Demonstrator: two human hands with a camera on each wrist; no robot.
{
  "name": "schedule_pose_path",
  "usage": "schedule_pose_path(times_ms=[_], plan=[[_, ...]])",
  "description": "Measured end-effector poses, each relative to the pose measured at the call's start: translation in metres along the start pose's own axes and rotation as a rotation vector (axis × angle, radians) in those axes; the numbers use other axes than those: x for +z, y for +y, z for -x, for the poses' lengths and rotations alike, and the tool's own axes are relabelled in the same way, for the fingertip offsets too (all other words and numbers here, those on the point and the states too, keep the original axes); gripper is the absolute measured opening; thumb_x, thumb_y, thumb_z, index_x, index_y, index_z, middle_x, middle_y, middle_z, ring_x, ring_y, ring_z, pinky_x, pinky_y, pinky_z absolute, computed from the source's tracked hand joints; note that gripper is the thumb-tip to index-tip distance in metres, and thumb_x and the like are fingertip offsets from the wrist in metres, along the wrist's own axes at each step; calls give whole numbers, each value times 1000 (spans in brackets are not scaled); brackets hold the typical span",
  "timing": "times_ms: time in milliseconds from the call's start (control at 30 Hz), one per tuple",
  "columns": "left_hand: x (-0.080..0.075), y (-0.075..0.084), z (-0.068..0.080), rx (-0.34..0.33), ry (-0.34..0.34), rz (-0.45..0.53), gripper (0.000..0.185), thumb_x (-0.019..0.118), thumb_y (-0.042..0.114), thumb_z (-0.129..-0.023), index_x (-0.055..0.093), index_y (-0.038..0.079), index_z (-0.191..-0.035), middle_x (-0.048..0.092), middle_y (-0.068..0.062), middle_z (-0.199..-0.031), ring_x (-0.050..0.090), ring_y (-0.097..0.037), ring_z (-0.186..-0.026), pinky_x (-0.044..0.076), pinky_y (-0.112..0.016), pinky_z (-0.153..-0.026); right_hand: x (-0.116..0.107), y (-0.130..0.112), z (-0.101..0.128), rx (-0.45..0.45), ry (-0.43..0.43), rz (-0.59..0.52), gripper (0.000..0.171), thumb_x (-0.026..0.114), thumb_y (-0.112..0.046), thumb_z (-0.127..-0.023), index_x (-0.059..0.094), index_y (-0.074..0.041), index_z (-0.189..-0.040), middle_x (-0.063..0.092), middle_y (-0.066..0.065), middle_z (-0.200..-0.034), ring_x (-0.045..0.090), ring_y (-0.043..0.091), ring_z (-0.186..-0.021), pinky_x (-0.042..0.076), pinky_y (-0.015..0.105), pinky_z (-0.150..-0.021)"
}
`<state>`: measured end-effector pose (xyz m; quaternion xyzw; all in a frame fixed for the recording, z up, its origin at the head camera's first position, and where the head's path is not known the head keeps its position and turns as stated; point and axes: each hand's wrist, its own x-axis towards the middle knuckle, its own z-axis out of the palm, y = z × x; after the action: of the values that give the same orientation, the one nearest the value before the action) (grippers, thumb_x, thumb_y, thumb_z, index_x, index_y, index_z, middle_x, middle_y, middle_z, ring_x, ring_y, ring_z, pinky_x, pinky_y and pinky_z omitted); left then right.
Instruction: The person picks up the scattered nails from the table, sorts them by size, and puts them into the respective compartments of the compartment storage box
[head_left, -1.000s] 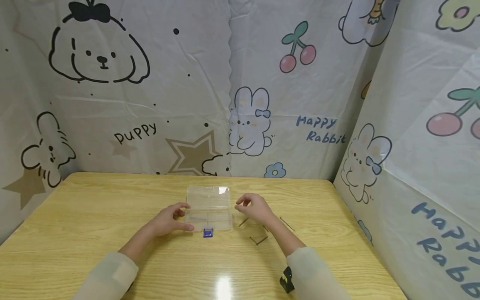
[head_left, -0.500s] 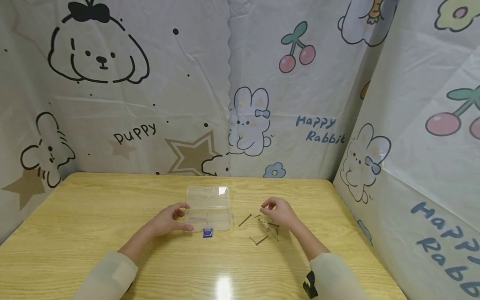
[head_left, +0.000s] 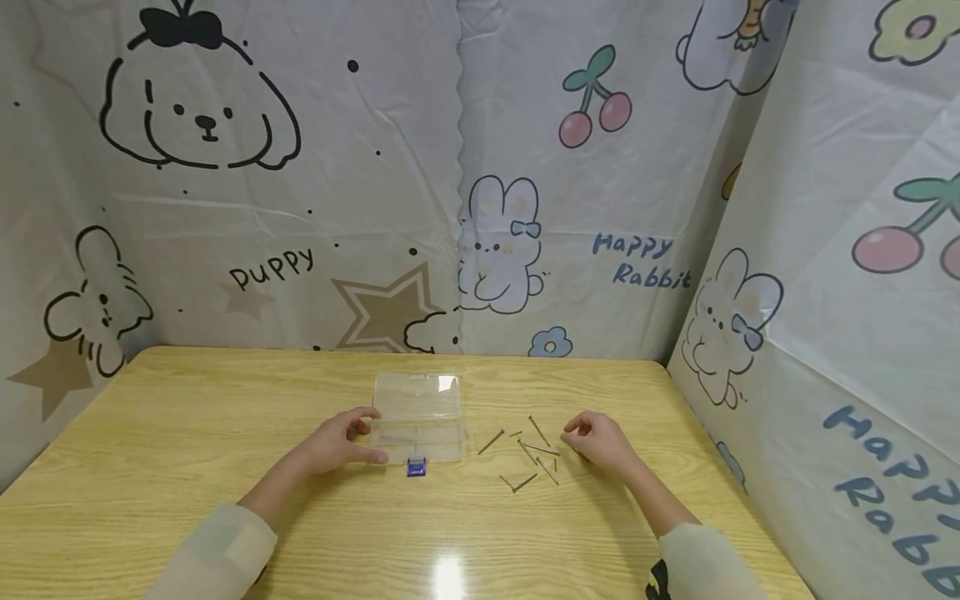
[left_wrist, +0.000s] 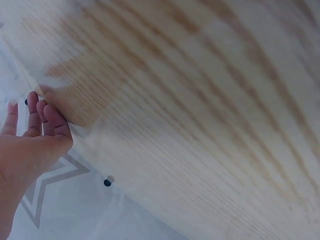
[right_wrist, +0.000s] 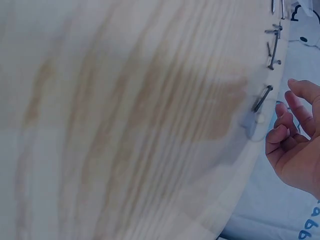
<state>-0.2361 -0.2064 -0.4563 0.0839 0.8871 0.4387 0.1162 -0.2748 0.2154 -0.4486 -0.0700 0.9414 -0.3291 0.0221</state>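
1. The desk (head_left: 225, 433) is walled on three sides by a printed cloth backdrop (head_left: 300, 208): it hangs behind the far edge and along the right edge, so the right hand (head_left: 600, 442) has little room on its outer side. Bare wood lies wide to the left and toward the near edge.
2. The left hand (head_left: 337, 442) rests against the left end of the clear plastic box (head_left: 418, 417), thumb and fingers curled round its near left corner.
3. The right hand hovers just right of the scattered nails (head_left: 528, 454), fingers loosely bent and holding nothing.
4. A second ago the right hand was at the box's right end, over the nails; it has since drawn away to the right, uncovering them. The left hand and the box have not moved.
5. The box is flat, see-through and rectangular, its lid lying open toward the far edge, with a small blue latch (head_left: 416, 467) at its near edge. It sits mid-desk. The nails are thin and dark, lying at crossed angles just right of it.
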Motion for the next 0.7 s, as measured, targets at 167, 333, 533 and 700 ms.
schedule_pose_path(times_ms=[167, 333, 533, 700], plan=[[0, 1, 0, 3, -4, 4, 75, 80, 35, -73, 45, 7, -132, 50, -20, -122, 47, -32, -111, 37, -50, -95, -5, 12, 6, 16, -10, 12, 13, 67, -16, -85, 67, -5, -91, 55, 4, -77, 45, 15, -69, 37, 27, -62], [0, 0, -1, 7, -1, 4, 74, 80, 35, -72, 45, 7, -132, 51, -19, -121, 47, -31, -110, 38, -49, -95, -7, 22, 9, 15, -18, 35, 11, 68, -17, -84, 67, -6, -88, 57, 3, -77, 45, 14, -70, 37, 28, -64], [0, 2, -1, -7, 12, -5, 74, 80, 35, -72, 46, 8, -131, 51, -20, -121, 47, -32, -109, 38, -49, -95, -9, 26, 14, 8, -31, 45, 10, 68, -16, -84, 66, -6, -85, 59, 1, -77, 48, 13, -72, 39, 27, -66], [1, 1, -2, 0, 3, -5, 74, 80, 36, -72, 46, 7, -131, 50, -19, -120, 46, -31, -108, 38, -47, -93, -7, 28, 17, 22, -48, 27, 8, 66, -14, -85, 67, -6, -86, 59, 1, -77, 48, 13, -72, 39, 27, -65]])
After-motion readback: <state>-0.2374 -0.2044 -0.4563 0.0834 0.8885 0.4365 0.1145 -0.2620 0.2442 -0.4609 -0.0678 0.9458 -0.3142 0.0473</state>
